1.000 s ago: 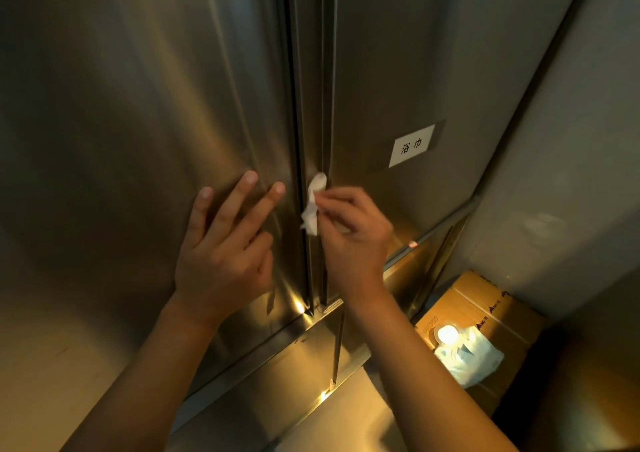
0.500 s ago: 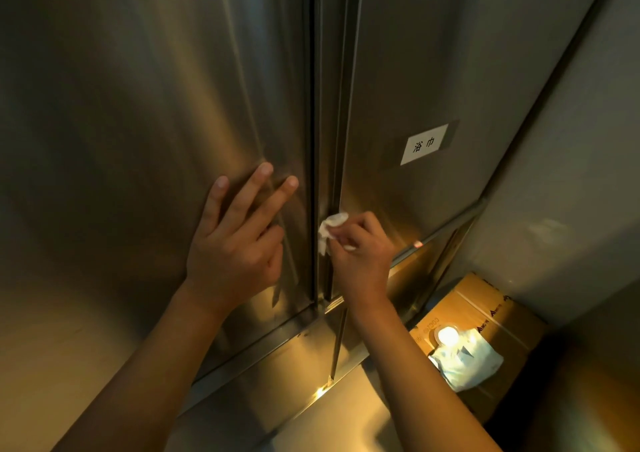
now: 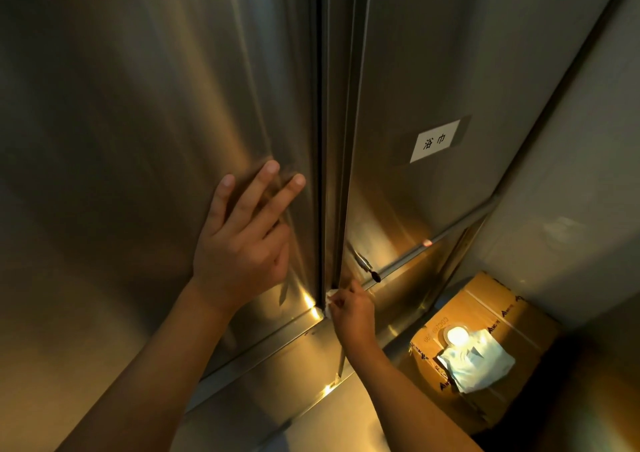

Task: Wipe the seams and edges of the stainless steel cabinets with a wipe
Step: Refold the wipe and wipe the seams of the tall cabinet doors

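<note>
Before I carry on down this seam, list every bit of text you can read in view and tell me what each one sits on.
"浴巾": black characters on the white rectangular label taped to the right stainless steel cabinet door.
Printing on the brown cardboard box on the floor at the lower right: a logo and some characters along the tape and flaps, too small and blurred to read.
Nothing else legible.

small white wipe scrunched up, jammed vs the vertical seam btwn steel cabinet doors, near the bottom
</note>
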A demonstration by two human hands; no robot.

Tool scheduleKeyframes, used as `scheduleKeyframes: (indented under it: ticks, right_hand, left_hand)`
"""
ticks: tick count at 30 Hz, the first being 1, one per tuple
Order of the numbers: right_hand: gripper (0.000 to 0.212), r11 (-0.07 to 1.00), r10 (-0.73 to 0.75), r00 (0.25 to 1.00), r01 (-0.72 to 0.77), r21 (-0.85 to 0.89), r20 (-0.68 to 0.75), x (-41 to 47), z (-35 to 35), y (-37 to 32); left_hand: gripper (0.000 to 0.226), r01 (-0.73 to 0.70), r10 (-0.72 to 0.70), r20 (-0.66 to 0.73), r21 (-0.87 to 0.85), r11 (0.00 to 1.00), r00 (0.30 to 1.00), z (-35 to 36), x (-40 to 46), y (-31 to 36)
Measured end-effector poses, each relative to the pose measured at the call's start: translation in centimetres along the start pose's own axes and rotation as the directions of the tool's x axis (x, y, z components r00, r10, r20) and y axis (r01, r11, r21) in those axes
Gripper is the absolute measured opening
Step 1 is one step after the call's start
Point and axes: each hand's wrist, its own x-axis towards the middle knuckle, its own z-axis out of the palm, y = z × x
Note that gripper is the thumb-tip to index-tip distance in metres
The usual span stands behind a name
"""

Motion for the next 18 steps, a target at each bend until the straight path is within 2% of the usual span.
scheduleKeyframes:
  ticks: [3, 7, 11, 15, 18]
  right_hand:
    - [0.013, 0.999, -0.034, 0.999, 0.034, -0.005, -0.017, 0.2, -0.7, -0.3]
    - [0.013, 0.985, -0.169, 0.975, 0.173, 0.012, -0.145, 1.8, -4.2, -3.5]
    - [0.012, 0.925, -0.347, 0.865, 0.379, 0.019, -0.361, 4.3, -10.6, -9.1]
    - [0.01, 0.871, -0.382, 0.753, 0.487, 0.064, -0.535, 7.4, -15.9, -14.4]
    - [0.01, 0.858, -0.38, 0.72, 0.509, 0.068, -0.581, 8.4, -17.3, -16.3]
  left_hand:
    - [0.018, 0.004, -0.004, -0.001, -0.005, 1.0, 1.0, 0.0, 0.1, 0.1]
    - [0.018, 0.015, -0.015, 0.0, -0.019, 1.0, 1.0, -0.1, 0.0, 0.1]
    - [0.018, 0.01, -0.009, 0.018, -0.021, 1.0, 1.0, -0.2, 0.1, 0.1]
    - [0.02, 0.012, -0.011, 0.027, -0.023, 1.0, 1.0, -0.4, 0.1, 0.1]
    - [0.02, 0.011, -0.01, 0.03, -0.027, 1.0, 0.999, -0.3, 0.0, -0.1]
